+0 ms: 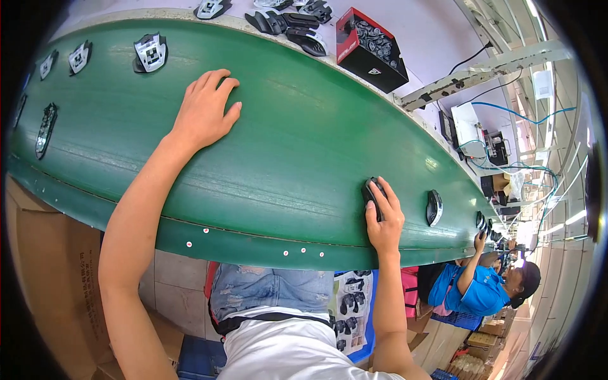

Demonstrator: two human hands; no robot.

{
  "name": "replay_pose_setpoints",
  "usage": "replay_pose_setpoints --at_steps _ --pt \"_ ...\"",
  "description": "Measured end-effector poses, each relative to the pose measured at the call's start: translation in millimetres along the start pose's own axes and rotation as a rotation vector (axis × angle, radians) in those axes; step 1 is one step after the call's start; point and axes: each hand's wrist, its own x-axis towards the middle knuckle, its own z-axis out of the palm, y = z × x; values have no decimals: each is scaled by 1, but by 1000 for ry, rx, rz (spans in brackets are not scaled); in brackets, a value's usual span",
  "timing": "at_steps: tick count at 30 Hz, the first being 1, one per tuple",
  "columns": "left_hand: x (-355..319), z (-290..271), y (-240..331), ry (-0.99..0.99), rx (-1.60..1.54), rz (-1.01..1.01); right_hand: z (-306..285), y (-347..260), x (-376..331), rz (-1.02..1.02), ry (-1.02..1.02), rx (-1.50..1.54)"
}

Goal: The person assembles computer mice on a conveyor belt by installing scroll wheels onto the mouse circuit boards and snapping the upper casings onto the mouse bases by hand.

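My left hand (206,113) lies palm down on the green belt (285,139), or just above it, with the fingers spread and nothing visible in them. Farther right, my right hand (386,218) has its fingers wrapped over a black computer mouse (369,192) on the belt. The hand hides much of this mouse. Beyond my left fingertips, toward the upper left, sits a white and black mouse part (151,53). To the right of my right hand stands another mouse (434,208), black with a light side.
More mouse parts (79,57) and a dark, narrow one (46,130) are on the belt's left. A box of small parts (373,50) stands on the far ledge beside mouse shells (307,41). A blue tray (367,342) is by my lap. A co-worker (475,285) works at right.
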Motion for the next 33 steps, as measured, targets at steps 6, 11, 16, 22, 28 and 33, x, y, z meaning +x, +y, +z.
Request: replay_pose_setpoints --at_steps 6,11,16,22,28,33 --pt "1 0 2 -3 -2 9 0 2 -1 8 13 16" --pt "1 1 4 -5 -3 13 1 5 -1 -4 40 24" --pt "2 1 6 -6 -15 21 -2 6 -1 -22 35 -1" --pt "1 2 7 -18 -19 33 -1 6 -5 43 98 65" --pt "2 2 11 -25 -21 33 -3 11 -4 31 102 62" --pt "2 3 11 -38 -19 30 -1 12 -5 41 120 59"
